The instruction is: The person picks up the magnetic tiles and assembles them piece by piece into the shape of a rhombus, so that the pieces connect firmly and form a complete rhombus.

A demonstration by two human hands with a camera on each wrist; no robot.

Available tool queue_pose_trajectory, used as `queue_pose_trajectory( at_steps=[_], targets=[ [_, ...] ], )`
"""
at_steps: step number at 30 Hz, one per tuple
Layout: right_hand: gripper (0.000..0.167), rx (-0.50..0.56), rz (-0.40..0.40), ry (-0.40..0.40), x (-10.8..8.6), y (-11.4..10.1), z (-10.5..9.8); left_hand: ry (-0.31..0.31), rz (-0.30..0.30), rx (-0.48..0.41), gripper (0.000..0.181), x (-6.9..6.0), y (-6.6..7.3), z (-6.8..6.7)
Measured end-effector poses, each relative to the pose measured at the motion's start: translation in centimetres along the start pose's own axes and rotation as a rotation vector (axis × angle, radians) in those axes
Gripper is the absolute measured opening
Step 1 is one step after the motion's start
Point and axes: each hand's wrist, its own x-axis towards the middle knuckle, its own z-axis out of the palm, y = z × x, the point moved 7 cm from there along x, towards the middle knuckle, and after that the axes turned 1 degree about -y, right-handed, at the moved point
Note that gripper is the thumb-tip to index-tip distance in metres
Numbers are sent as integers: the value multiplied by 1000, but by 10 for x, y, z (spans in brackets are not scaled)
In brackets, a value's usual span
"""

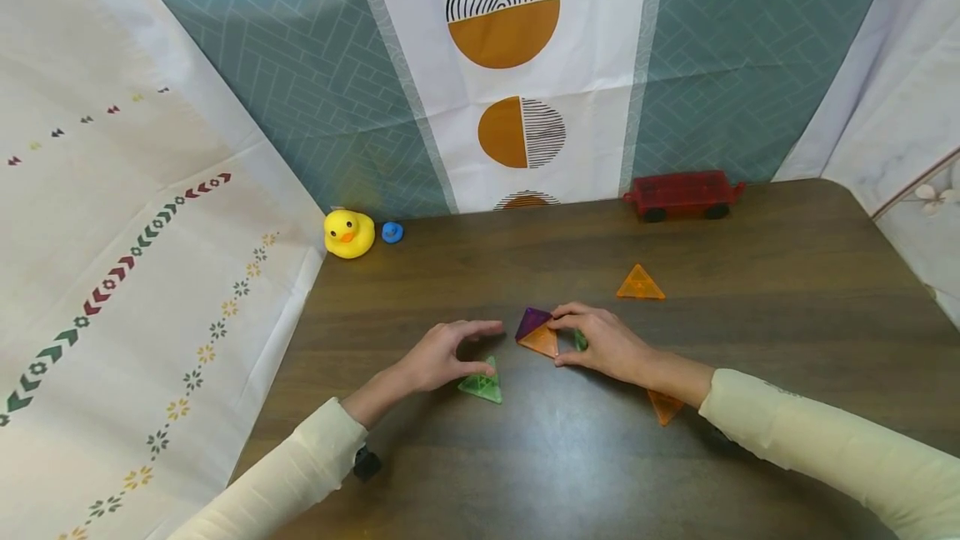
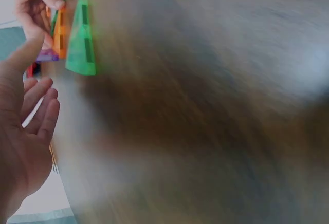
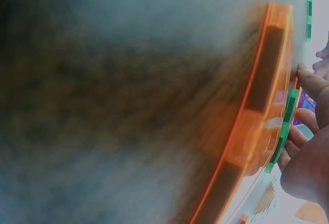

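Observation:
My right hand pinches an orange triangle between thumb and fingers at its right corners. A purple triangle lies against its upper left edge. Partly hidden inside the curve of this hand is a green triangle, also visible in the right wrist view. My left hand holds nothing, its fingers extended and thumb over the tip of another green triangle; whether they touch is unclear. The left wrist view shows this hand beside the green triangle.
One orange triangle lies behind my right hand, another partly under the right forearm. At the table's back edge stand a yellow duck, a small blue duck and a red wheeled car. Patterned cloths hang behind and at the sides.

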Motion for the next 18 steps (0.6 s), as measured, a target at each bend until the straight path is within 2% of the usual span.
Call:
queue_pose_trajectory(
  at_steps=[6, 18],
  targets=[
    [55, -16, -11, 10, 1, 0, 0, 3, 51, 64, 74, -14, -5, 4],
    [54, -11, -8, 9, -1, -1, 1, 67, 101, 72, 79, -33, -8, 19]
  ],
)
